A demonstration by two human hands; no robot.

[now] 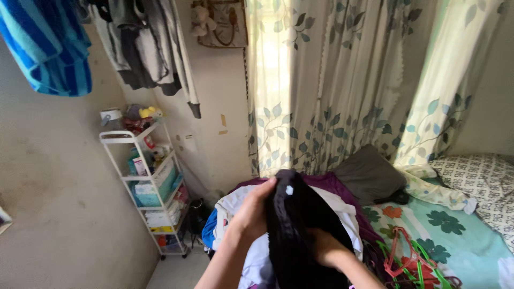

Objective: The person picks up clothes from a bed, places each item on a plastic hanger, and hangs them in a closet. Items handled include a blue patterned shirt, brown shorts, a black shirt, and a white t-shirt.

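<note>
Head camera looks down at my bed with the flowery green sheet (455,235). Over the clothes pile (235,206), a long black cloth (297,225) hangs up-and-down between my hands. My left hand (254,211) pinches its top edge; my right hand (324,249) grips lower, equally near.

Black garment (300,230) matt ribbed cloth; hangers (412,262) glossy plastic; rack (144,182) white metal.

The black garment (300,230) hides most of the right hand (324,249), fingers included. Both forearms and the garment's lower part run off the bottom edge. Small items on the white shelf rack (160,176) are too small to identify.
</note>
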